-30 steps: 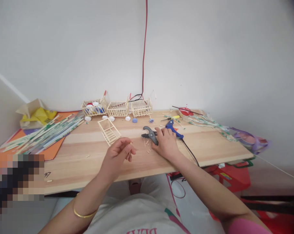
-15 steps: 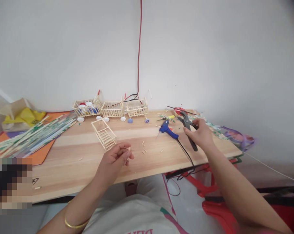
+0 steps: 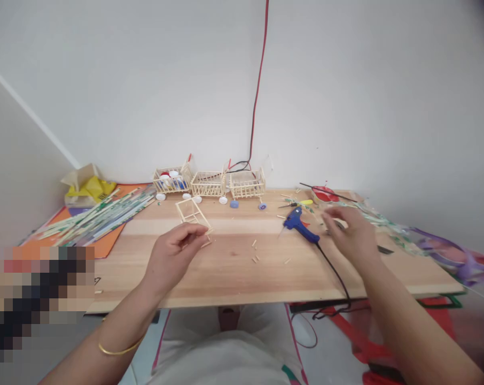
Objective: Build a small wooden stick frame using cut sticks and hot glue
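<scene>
So the left hand (image 3: 173,251) hovers just above the table (image 3: 234,278) with its fingers curled in toward the thumb, pinched on what looks like a tiny wooden stick piece (image 3: 207,244) poking out at the fingertips, though it's too small to be sure how it's gripped. Right past those fingertips, away from the body, there's a little ladder-like stick frame (image 3: 192,212) lying on the wood, very near the hand but I can't tell if it touches. A few short stick offcuts (image 3: 255,258) are scattered to the right of that hand, between the two hands. The right hand (image 3: 352,235) is over on the far right side, blurred, fingers loosely bent with nothing clearly clamped in them; I can't tell if it's holding anything. Just left of it sits the blue glue gun (image 3: 300,227), its black cord (image 3: 334,270) running back under the wrist and off the table's near edge. Beyond the right hand there's a red dish (image 3: 324,194) and a yellow-handled tool (image 3: 302,203). Further back near the wall stand three small stick carts (image 3: 208,183) in a row, and way off to the left of the left hand lies a pile of wrapped sticks (image 3: 101,216) on orange paper (image 3: 106,248).
</scene>
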Tool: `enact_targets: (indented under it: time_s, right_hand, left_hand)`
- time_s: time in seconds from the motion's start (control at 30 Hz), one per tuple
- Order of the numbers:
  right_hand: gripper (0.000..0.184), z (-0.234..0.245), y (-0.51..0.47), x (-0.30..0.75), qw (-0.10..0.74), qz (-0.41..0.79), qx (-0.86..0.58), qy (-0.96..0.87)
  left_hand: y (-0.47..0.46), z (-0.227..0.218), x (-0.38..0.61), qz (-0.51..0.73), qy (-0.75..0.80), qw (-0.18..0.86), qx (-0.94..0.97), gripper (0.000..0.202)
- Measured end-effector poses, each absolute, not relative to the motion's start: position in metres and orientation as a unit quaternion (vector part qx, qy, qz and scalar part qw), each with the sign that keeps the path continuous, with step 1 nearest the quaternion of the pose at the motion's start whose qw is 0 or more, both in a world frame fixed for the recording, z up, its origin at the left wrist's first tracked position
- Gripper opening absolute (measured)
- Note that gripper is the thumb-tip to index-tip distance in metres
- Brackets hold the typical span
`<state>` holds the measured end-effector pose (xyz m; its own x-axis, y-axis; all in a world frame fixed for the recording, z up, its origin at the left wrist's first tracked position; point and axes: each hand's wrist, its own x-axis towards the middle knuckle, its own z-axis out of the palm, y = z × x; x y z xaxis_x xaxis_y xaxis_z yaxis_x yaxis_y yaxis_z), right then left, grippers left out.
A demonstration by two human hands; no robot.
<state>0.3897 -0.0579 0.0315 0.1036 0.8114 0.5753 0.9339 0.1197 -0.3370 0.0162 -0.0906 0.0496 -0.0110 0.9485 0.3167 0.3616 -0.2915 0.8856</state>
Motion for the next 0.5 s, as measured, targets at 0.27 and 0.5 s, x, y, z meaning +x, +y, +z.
enact_targets:
  time_s: [0.27, 0.5]
  right_hand:
    - [0.019, 0.069, -0.039, 0.206, 0.348, 0.153, -0.276, -0.883]
    - [0.015, 0.068, 0.002, 0.168, 0.251, 0.132, -0.253, -0.925]
  left_hand:
    - [-0.075, 0.059, 0.005, 0.424, 0.509, 0.161, 0.731, 0.009]
    - [-0.053, 0.053, -0.024, 0.461, 0.522, 0.169, 0.698, 0.009]
